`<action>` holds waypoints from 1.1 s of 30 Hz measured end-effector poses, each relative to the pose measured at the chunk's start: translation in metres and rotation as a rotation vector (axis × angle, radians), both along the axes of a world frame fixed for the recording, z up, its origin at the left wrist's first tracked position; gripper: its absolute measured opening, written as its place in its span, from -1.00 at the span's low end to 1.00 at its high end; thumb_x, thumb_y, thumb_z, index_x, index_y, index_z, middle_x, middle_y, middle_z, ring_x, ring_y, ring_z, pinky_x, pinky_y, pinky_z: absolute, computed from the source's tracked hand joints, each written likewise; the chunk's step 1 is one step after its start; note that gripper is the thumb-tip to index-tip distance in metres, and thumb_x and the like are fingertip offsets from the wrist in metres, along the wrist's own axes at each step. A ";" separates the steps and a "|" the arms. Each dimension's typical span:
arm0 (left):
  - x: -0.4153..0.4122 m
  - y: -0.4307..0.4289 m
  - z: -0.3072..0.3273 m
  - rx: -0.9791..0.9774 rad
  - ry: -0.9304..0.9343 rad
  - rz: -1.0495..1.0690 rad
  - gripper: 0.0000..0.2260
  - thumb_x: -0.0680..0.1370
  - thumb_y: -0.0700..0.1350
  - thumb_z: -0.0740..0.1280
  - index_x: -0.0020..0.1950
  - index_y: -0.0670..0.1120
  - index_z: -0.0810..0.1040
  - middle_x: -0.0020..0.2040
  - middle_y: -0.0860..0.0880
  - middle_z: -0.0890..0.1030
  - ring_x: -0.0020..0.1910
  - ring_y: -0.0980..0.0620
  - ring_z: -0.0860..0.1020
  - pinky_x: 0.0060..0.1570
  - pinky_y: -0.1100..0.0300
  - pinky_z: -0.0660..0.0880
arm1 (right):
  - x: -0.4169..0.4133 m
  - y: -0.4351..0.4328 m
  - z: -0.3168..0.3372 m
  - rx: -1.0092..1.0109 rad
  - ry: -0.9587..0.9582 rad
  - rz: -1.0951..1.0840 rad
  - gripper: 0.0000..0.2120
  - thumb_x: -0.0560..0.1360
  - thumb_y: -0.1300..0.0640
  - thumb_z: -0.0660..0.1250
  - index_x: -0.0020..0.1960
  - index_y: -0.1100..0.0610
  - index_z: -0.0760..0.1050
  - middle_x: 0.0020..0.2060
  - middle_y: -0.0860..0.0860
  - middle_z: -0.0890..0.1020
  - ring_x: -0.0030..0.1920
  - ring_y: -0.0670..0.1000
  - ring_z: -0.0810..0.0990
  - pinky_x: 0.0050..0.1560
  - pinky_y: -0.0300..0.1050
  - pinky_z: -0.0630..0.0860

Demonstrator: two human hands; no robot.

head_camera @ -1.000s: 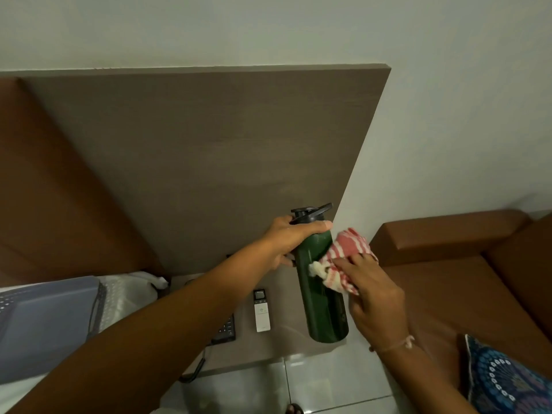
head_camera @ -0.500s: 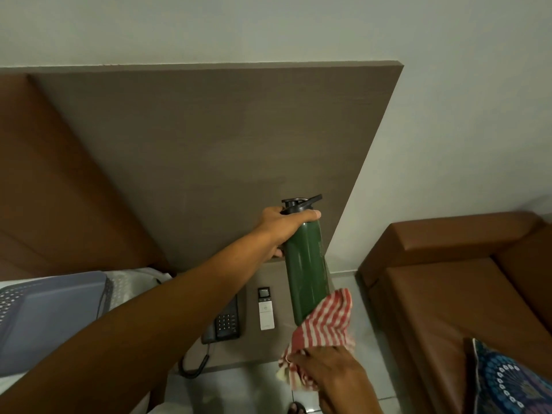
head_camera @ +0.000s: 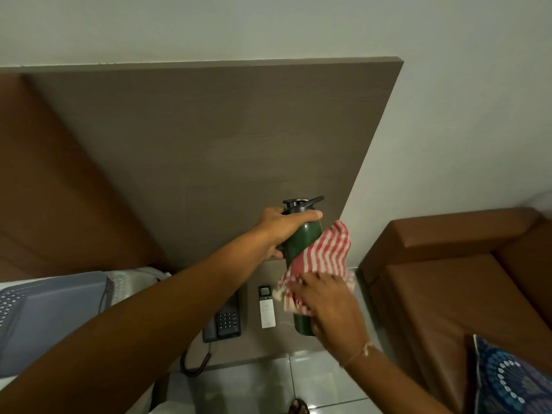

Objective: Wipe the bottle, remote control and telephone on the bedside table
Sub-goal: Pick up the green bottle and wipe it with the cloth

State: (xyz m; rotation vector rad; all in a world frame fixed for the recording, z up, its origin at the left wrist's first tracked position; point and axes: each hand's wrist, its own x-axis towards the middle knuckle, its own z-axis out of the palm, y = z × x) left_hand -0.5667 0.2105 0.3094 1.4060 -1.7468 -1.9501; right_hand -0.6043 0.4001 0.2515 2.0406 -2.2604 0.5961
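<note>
My left hand grips the neck of a dark green bottle with a black cap, held upright above the bedside table. My right hand presses a red-and-white striped cloth against the bottle's right side and lower body. A white remote control lies on the table just left of the bottle. A dark telephone with a keypad sits further left, partly hidden by my left forearm; its cord hangs over the table's front edge.
A wooden headboard panel rises behind the table. A brown sofa stands to the right with a patterned blue cushion. A grey perforated basket sits at the left. Tiled floor lies below, with a sandal toe.
My right hand with the cloth went down from the bottle's upper side to below its base, then came back up to its middle and lower body. The bottle stayed held up.
</note>
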 end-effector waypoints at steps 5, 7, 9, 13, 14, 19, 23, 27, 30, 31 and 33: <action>0.010 -0.015 -0.005 0.008 -0.021 0.038 -0.51 0.20 0.23 0.61 -0.05 0.05 0.52 -0.08 0.00 0.64 -0.14 -0.02 0.64 -0.33 0.12 0.57 | 0.028 0.036 -0.038 0.109 -0.048 0.096 -0.43 0.08 0.12 0.63 0.07 -0.08 0.61 -0.02 -0.09 0.70 -0.04 -0.03 0.67 -0.04 -0.07 0.59; 0.012 -0.022 -0.005 0.006 -0.011 0.060 -0.53 0.22 0.22 0.61 -0.04 0.05 0.52 -0.08 0.01 0.64 -0.16 -0.02 0.64 -0.36 0.13 0.56 | 0.029 0.049 -0.040 0.117 -0.057 0.091 -0.43 0.03 0.11 0.65 0.03 -0.10 0.64 -0.04 -0.11 0.71 -0.06 -0.04 0.69 -0.04 -0.08 0.60; 0.014 -0.026 -0.004 0.003 -0.012 0.064 -0.53 0.21 0.23 0.60 -0.05 0.06 0.53 -0.09 0.01 0.64 -0.18 -0.01 0.64 -0.39 0.14 0.56 | 0.021 0.057 -0.034 0.028 -0.079 0.051 -0.46 0.10 0.21 0.58 0.05 -0.09 0.62 -0.03 -0.08 0.70 -0.03 -0.01 0.67 0.02 -0.03 0.58; 0.016 -0.025 -0.007 -0.003 -0.021 0.034 -0.53 0.23 0.22 0.61 -0.03 0.05 0.54 -0.07 0.00 0.65 -0.14 -0.01 0.65 -0.33 0.12 0.58 | -0.003 0.042 -0.002 -0.201 -0.123 -0.136 -0.59 0.33 0.21 0.17 0.13 -0.02 0.50 0.01 0.07 0.68 0.04 0.14 0.64 0.20 0.19 0.45; 0.016 -0.022 -0.009 -0.005 -0.021 0.024 -0.55 0.24 0.21 0.61 -0.03 0.05 0.55 -0.08 0.00 0.66 -0.14 0.00 0.65 -0.32 0.13 0.58 | -0.008 0.033 0.005 -0.237 -0.139 -0.163 -0.63 0.38 0.19 0.16 0.13 0.01 0.53 0.01 0.10 0.69 0.05 0.16 0.64 0.23 0.19 0.39; 0.009 -0.011 -0.015 0.008 -0.031 0.006 -0.54 0.25 0.21 0.60 0.00 0.03 0.58 -0.10 -0.01 0.69 -0.15 0.00 0.67 -0.33 0.15 0.61 | -0.018 -0.018 0.017 -0.211 -0.155 -0.118 -0.68 0.43 0.08 0.34 0.16 0.12 0.60 0.08 0.13 0.68 0.09 0.18 0.64 0.19 0.04 0.42; 0.010 -0.021 -0.018 0.008 -0.023 0.052 -0.55 0.24 0.20 0.61 -0.03 0.06 0.53 -0.06 -0.02 0.66 -0.12 -0.03 0.65 -0.26 0.08 0.61 | -0.006 -0.011 -0.010 -0.149 -0.152 -0.048 -0.60 0.34 0.14 0.48 0.17 0.00 0.55 0.03 0.06 0.69 0.02 0.08 0.67 0.14 -0.14 0.42; 0.008 -0.032 -0.032 -0.015 -0.042 0.117 -0.59 0.23 0.20 0.61 -0.08 0.06 0.57 -0.16 0.01 0.67 -0.39 0.07 0.69 -0.58 0.25 0.53 | 0.013 0.024 -0.054 0.050 -0.267 0.003 -0.42 0.19 0.25 0.54 0.14 -0.15 0.55 0.02 -0.10 0.68 0.01 -0.07 0.65 0.14 -0.24 0.46; -0.004 -0.035 -0.059 -0.097 -0.134 0.123 -0.54 0.18 0.30 0.58 -0.09 0.06 0.62 -0.17 0.02 0.69 -0.30 0.05 0.70 -0.44 0.18 0.63 | 0.010 0.035 -0.080 0.097 -0.357 -0.087 -0.38 0.12 0.32 0.53 0.10 -0.14 0.60 0.04 -0.13 0.68 0.00 -0.09 0.66 0.17 -0.32 0.40; -0.009 -0.036 -0.071 -0.150 -0.179 0.116 -0.51 0.17 0.35 0.54 -0.09 0.07 0.63 -0.16 0.03 0.70 -0.24 0.05 0.69 -0.33 0.15 0.65 | 0.005 0.036 -0.088 0.097 -0.390 -0.130 -0.35 0.11 0.35 0.52 0.12 -0.13 0.59 0.06 -0.12 0.68 0.03 -0.08 0.65 0.19 -0.31 0.37; -0.019 -0.036 -0.101 -0.288 -0.234 0.084 -0.53 0.17 0.41 0.48 -0.11 0.14 0.62 -0.13 0.08 0.69 -0.20 0.12 0.65 -0.26 0.20 0.59 | -0.009 0.038 -0.108 0.070 -0.480 -0.218 -0.32 0.14 0.41 0.52 0.16 -0.09 0.59 0.11 -0.08 0.67 0.07 -0.07 0.64 0.22 -0.24 0.43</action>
